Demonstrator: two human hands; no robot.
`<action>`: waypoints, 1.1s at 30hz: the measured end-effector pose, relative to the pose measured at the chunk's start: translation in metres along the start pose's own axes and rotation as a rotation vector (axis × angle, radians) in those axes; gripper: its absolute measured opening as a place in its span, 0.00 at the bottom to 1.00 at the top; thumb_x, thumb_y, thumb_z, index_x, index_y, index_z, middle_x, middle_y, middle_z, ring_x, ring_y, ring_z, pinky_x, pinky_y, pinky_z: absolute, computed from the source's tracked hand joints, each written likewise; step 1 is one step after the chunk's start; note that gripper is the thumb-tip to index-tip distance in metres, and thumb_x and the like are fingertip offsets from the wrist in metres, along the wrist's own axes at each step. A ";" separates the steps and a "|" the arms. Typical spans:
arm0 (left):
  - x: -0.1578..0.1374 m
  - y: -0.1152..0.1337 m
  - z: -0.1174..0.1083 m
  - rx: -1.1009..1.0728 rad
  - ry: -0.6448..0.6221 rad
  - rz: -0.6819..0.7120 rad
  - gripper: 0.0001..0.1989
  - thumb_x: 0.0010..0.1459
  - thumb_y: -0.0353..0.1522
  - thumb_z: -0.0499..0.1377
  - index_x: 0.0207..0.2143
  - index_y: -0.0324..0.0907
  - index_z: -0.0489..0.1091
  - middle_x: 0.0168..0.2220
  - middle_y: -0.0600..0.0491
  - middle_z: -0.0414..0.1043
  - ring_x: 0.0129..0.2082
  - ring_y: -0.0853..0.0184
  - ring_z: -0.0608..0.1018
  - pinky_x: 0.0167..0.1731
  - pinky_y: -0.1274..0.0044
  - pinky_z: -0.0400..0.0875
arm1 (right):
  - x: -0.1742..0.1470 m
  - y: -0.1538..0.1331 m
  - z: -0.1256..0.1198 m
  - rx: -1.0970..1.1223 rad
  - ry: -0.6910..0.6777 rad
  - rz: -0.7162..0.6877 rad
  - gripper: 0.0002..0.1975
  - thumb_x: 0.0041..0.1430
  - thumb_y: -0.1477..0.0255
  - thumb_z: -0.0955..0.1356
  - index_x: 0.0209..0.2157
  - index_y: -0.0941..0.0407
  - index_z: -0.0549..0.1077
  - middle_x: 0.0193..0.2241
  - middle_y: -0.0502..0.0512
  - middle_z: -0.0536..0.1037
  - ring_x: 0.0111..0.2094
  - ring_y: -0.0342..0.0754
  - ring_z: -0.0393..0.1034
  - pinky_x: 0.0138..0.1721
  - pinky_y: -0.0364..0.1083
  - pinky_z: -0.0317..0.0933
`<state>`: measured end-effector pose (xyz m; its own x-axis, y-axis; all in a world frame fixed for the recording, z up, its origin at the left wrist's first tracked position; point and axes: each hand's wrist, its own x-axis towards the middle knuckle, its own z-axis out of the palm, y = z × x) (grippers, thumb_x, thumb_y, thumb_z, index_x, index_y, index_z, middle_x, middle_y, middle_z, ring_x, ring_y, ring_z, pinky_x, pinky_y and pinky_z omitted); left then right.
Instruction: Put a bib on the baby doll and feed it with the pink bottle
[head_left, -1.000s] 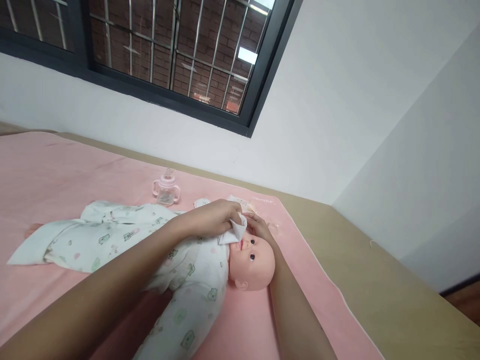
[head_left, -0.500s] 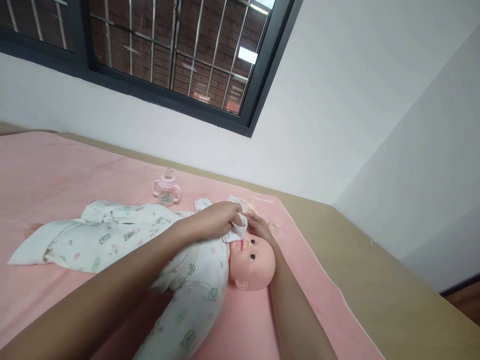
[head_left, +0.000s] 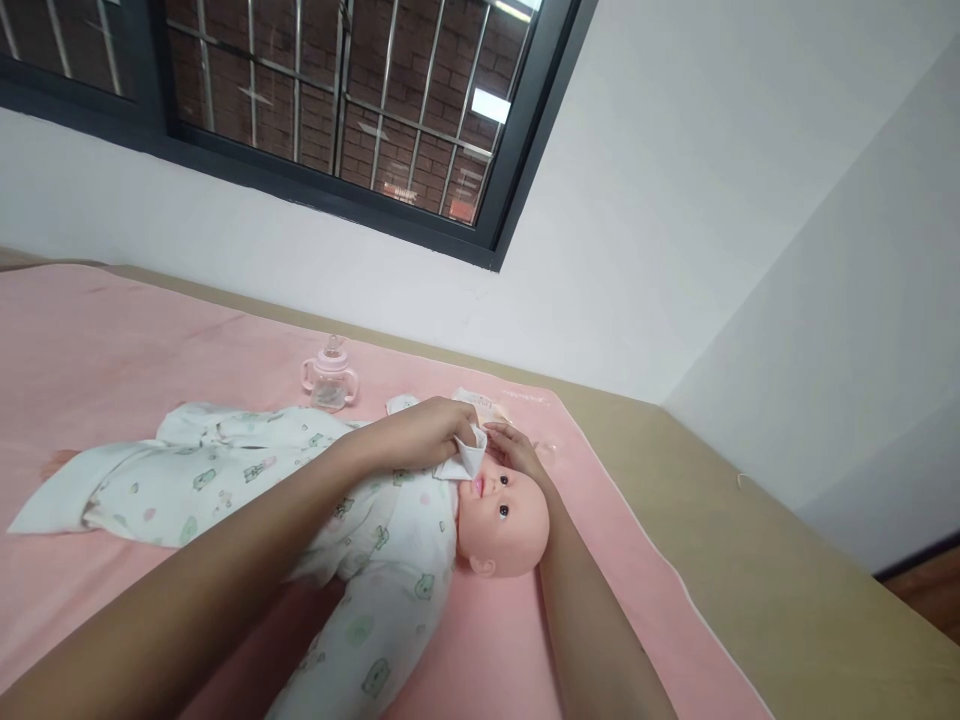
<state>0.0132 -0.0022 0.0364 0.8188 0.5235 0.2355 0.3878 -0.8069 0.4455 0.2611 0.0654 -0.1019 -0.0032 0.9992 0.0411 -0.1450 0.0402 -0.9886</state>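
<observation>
A baby doll in white pyjamas with green bear prints lies on its back, its head to the right. My left hand reaches across the doll's chest, fingers closed on a white cloth beside the doll's mouth and chin. My right hand lies at the far side of the doll's head, with its fingers stretched out near the far cheek. The forearm passes by the crown. Part of that hand is hidden behind the head.
A pink baby bottle with two handles stands beyond the doll. Past the hands lies a small white packet. The pink mat covers a wooden surface against a white wall, below a barred window.
My left hand has shifted slightly left with the cloth, which is now a little off the doll's mouth. My right hand stays by the head. The view has moved slightly.
</observation>
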 end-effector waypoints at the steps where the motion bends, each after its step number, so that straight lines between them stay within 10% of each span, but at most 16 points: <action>1: 0.000 0.000 0.000 -0.018 -0.012 0.002 0.21 0.42 0.14 0.47 0.27 0.39 0.75 0.42 0.51 0.73 0.40 0.64 0.75 0.38 0.80 0.66 | 0.001 0.001 -0.001 0.013 -0.003 0.005 0.22 0.37 0.60 0.79 0.34 0.54 0.77 0.31 0.53 0.80 0.37 0.50 0.75 0.49 0.53 0.66; 33: -0.004 0.009 -0.006 -0.003 -0.062 0.034 0.20 0.42 0.15 0.49 0.26 0.40 0.76 0.38 0.52 0.72 0.39 0.64 0.75 0.35 0.79 0.64 | 0.005 0.006 -0.005 0.062 -0.034 0.022 0.20 0.38 0.64 0.79 0.36 0.53 0.77 0.31 0.50 0.80 0.35 0.47 0.75 0.46 0.48 0.65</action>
<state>0.0110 -0.0103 0.0446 0.8561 0.4781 0.1965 0.3584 -0.8230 0.4407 0.2647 0.0706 -0.1080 -0.0401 0.9989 0.0256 -0.2055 0.0168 -0.9785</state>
